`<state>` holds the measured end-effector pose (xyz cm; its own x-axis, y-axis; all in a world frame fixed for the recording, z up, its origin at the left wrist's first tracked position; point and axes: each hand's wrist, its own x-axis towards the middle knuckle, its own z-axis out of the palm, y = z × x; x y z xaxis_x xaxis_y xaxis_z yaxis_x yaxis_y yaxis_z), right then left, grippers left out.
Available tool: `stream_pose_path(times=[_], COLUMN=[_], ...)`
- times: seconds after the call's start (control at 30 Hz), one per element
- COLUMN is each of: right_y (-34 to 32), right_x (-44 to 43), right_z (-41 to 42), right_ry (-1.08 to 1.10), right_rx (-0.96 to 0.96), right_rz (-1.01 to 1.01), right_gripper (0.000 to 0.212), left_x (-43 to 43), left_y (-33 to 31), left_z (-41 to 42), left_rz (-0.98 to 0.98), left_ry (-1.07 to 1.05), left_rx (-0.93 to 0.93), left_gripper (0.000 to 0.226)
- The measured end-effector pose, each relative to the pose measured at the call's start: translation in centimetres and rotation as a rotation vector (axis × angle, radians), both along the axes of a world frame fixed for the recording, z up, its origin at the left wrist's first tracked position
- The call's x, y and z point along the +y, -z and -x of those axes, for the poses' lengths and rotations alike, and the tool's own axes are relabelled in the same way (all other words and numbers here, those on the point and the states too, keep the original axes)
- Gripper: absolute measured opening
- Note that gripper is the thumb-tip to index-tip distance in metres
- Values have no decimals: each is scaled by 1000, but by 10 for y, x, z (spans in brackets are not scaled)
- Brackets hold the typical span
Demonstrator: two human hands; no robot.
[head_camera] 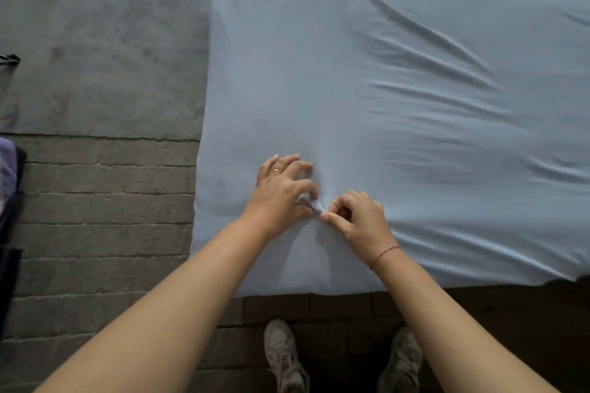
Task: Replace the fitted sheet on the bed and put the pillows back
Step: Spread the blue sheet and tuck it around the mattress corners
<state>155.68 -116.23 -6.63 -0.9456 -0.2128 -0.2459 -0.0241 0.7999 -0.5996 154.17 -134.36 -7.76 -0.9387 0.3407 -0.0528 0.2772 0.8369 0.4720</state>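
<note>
Two bare hands are set close together on a pale blue fitted sheet (399, 25), which is stretched over the bed (212, 89) to its near and left edges. A small raised fold (311, 205) of the cloth is pinched by the curled fingers of the left hand (282, 193) and by the thumb and forefinger of the right hand (359, 222), close to the near edge, towards the near left corner. Long creases (424, 51) are seen across the sheet's right part.
</note>
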Motion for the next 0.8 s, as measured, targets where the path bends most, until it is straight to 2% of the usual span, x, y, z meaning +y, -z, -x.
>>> stream_pose_path(times=[0.03, 0.23, 0.37, 0.5, 0.67, 0.8], right_y=[0, 3, 3, 1, 6, 16], right_x=[-1, -4, -10, -16, -19, -22], right_z=[0, -1, -3, -5, -1, 4], right_ry=[-20, -130, -206, -253, -299, -323], right_rx=[-8, -116, -146, -159, -227, -258], right_rz=[-17, -61, -78, -79, -128, -196], right_gripper=[30, 28, 35, 20, 16, 23], left_x=[1, -1, -5, -7, 4, 8], left_y=[1, -1, -14, -18, -17, -12], left_z=[1, 1, 6, 13, 22, 28], left_rz=[9, 141, 322, 494, 604, 638], left_ry=[20, 222, 378, 501, 526, 506], left_rx=[23, 124, -77, -179, -351, -392], left_gripper=[16, 12, 14, 19, 19, 22])
